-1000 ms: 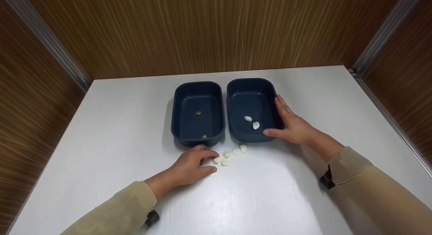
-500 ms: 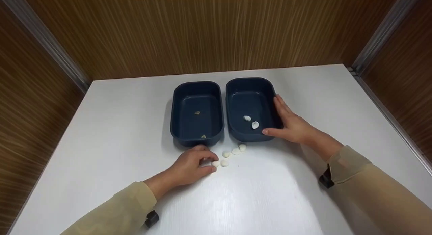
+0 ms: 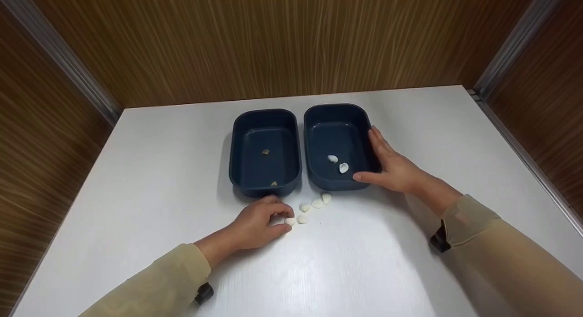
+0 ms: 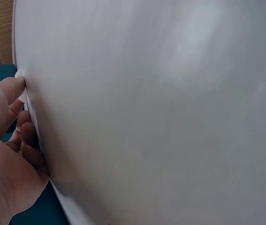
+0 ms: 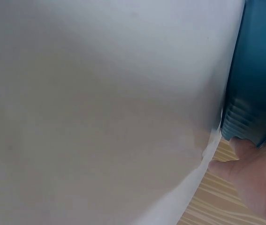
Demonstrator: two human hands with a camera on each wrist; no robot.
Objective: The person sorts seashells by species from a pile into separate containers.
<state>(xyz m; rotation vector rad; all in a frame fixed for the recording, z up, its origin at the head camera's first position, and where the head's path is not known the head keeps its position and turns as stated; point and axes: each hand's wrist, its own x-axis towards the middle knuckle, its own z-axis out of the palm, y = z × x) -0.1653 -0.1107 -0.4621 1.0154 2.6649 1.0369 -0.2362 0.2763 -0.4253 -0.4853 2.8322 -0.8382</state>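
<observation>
The left hand pinches 1 white shell between thumb and fingertip on the white table; 4 loose shells lie just beside it. The right hand rests straight fingers along the right box, which contains 2 pale shells. The left box contains 2 brownish bits, perhaps shells too.

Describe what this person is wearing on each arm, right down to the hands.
The left sleeve and right sleeve are both long, loose and khaki-beige, ending in wide cuffs just above the wrists. A small black block sits under the left cuff, another under the right cuff. The left hand and right hand are ungloved.
</observation>
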